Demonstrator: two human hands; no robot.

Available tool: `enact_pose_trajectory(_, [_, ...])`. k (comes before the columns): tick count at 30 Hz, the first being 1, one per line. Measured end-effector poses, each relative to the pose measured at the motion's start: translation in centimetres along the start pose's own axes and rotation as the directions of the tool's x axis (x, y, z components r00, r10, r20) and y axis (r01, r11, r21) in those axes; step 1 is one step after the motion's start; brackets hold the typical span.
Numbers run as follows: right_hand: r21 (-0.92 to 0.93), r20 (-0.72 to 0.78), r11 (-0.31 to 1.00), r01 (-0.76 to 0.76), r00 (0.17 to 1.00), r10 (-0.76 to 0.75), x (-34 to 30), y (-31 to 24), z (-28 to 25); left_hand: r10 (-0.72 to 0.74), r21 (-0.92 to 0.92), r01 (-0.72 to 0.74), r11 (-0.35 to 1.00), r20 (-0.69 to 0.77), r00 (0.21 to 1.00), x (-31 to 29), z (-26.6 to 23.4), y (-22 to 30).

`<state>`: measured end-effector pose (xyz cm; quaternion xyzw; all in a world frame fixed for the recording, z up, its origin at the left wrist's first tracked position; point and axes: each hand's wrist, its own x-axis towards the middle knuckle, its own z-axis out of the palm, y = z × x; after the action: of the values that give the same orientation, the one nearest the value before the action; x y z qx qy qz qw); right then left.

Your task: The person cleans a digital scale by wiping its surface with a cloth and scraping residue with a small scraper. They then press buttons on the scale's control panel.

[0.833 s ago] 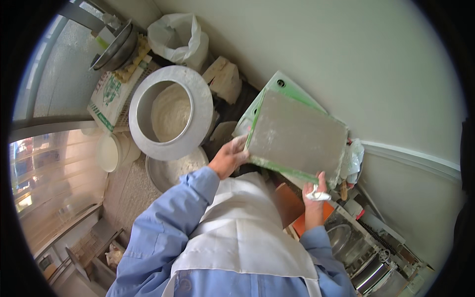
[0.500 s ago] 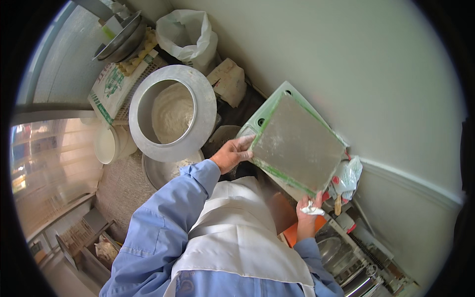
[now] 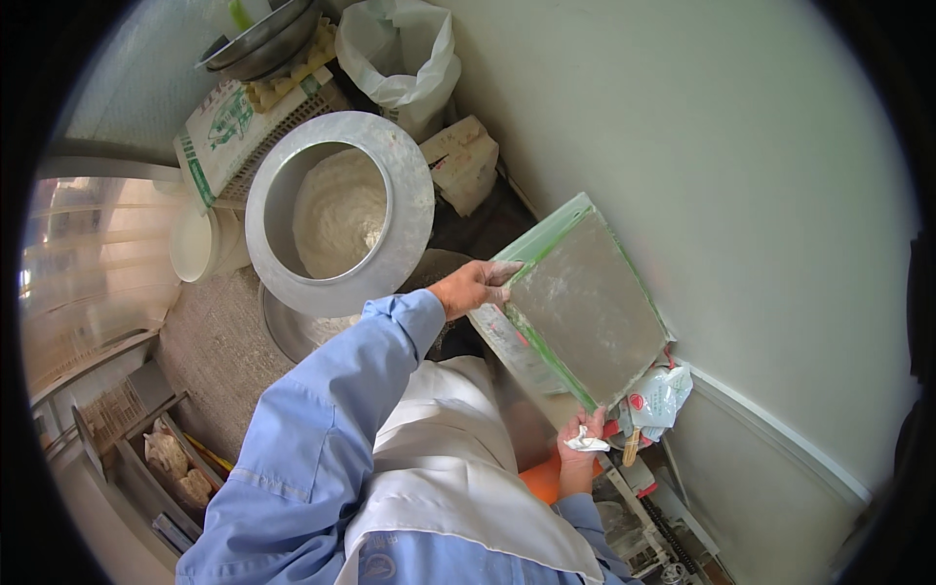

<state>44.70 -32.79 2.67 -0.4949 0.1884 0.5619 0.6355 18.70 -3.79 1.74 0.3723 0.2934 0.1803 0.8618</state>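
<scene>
Gripping the far left edge of a grey rectangular panel [image 3: 590, 307], the left hand [image 3: 476, 288] has its fingers drawn in close on the green border. The right hand [image 3: 580, 439] meets the panel's near corner with its fingertips, and a crumpled white wad [image 3: 586, 443] lies against its fingers; the underside is hidden, so I cannot fairly tell whether this hand grips the corner or only steadies it. The panel sits to the right of the person's body, tilted, its grey face dusted with pale powder. A green-and-white piece [image 3: 485, 327] shows past its left edge.

To the left and farther off stands a metal pot [image 3: 411, 200] with a broad flat rim, a pale floury mass [image 3: 331, 214] inside it. A shallow metal basin [image 3: 281, 327] shows partly from under that rim, and a white bucket [image 3: 195, 244] stands left of the pot. Beyond are a white-and-green carton [image 3: 222, 136], stacked metal bowls [image 3: 263, 49] and a white plastic bag [image 3: 424, 93]. Just right of the panel's near end hangs a printed plastic packet [image 3: 661, 395], beside a wooden handle [image 3: 631, 448].
</scene>
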Motion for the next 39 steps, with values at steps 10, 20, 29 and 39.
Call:
enact_pose_trajectory(10, [-0.562,-0.335,0.814,-0.147,0.94,-0.062,2.0,0.8,-1.3,0.18,0.725,0.107,0.681,-0.308,0.934,3.2,-0.5,1.2])
enact_pose_trajectory(20, [-0.813,-0.15,0.574,0.095,0.919,-0.365,1.8,-2.6,1.2,0.25,0.723,0.148,0.675,-0.413,0.875,3.2,0.5,0.2])
enact_pose_trajectory(29, [-0.765,-0.131,0.621,0.17,0.903,-0.41,3.3,-3.1,0.3,0.291,0.72,0.107,0.686,-0.406,0.867,3.8,0.6,0.4])
enact_pose_trajectory(39, [-0.726,-0.224,0.676,0.127,0.886,-0.406,3.4,-4.4,2.0,0.298,0.715,0.062,0.697,-0.367,0.881,5.2,0.4,0.5])
